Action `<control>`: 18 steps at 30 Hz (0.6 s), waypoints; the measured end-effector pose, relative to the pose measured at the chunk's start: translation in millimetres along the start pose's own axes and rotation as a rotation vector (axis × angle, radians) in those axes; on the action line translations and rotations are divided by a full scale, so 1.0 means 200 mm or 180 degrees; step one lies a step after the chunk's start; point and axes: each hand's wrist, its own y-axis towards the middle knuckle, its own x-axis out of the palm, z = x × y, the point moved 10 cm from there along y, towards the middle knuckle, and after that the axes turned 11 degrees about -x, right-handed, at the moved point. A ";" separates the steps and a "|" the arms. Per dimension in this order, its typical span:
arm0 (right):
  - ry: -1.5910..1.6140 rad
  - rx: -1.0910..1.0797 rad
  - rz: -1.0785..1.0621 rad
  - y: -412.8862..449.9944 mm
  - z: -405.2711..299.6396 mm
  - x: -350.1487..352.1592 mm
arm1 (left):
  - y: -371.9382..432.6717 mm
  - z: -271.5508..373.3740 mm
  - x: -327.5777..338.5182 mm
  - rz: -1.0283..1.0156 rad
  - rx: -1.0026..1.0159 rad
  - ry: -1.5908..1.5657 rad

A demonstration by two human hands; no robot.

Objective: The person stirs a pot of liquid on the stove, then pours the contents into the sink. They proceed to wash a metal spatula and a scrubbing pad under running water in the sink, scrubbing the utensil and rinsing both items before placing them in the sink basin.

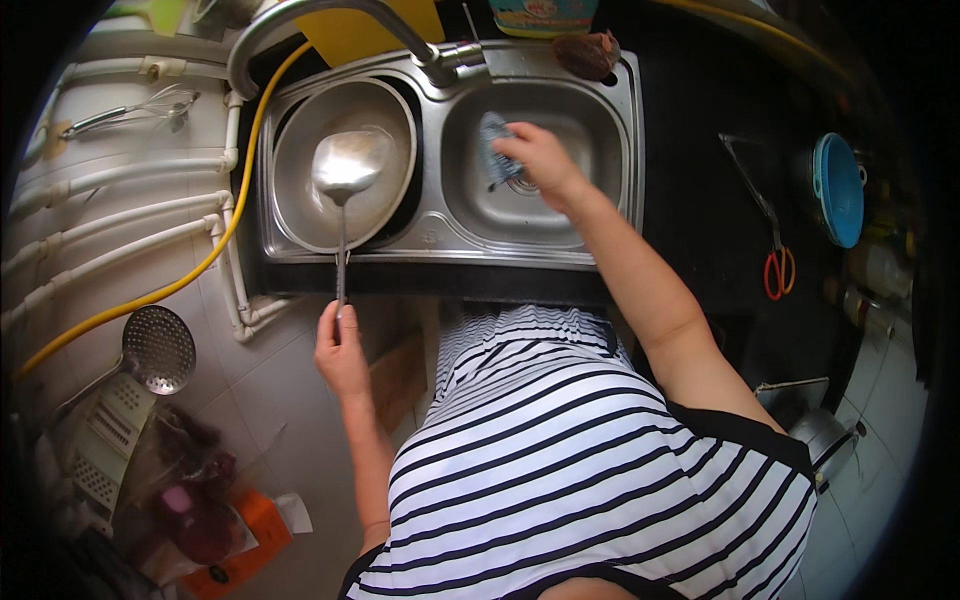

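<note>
My left hand [341, 351] grips the lower end of the long handle of a metal spatula [346, 161]. The spatula's broad, shiny blade is held over a large round metal basin [300, 214], which sits in the left bowl of a stainless steel double sink [431, 187]. A little whitish liquid seems to lie in the basin. Over the right sink bowl [472, 217], my right hand [541, 161] holds a bunched grey-blue cloth [495, 146] above the drain. Motion blurs the hand and cloth slightly.
A curved faucet [330, 9] rises behind the sink. A brown lump [589, 56] rests on the rear rim. On the dark counter at right are red-and-orange-handled scissors [778, 262] and a blue plastic basket [840, 191]. A yellow hose [244, 195], white pipes [135, 172] and a skimmer [159, 350] are at left.
</note>
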 end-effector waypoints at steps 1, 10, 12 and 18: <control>-0.0021 -0.0060 -0.0084 0.02 -0.01 0.15 | 0.07 -0.02 -0.04 0.0027 -0.0146 -0.0002; -0.1687 -0.1758 -0.0211 0.28 -0.35 0.77 | 0.69 -0.11 -0.03 -0.0276 -0.0207 0.0989; -0.1931 -0.2432 0.1437 0.36 -0.49 0.43 | 0.74 -0.16 -0.01 -0.0286 -0.0121 0.1140; -0.2749 -0.1561 0.1611 0.78 -0.48 0.03 | 0.79 -0.21 -0.01 -0.0386 -0.0392 0.1054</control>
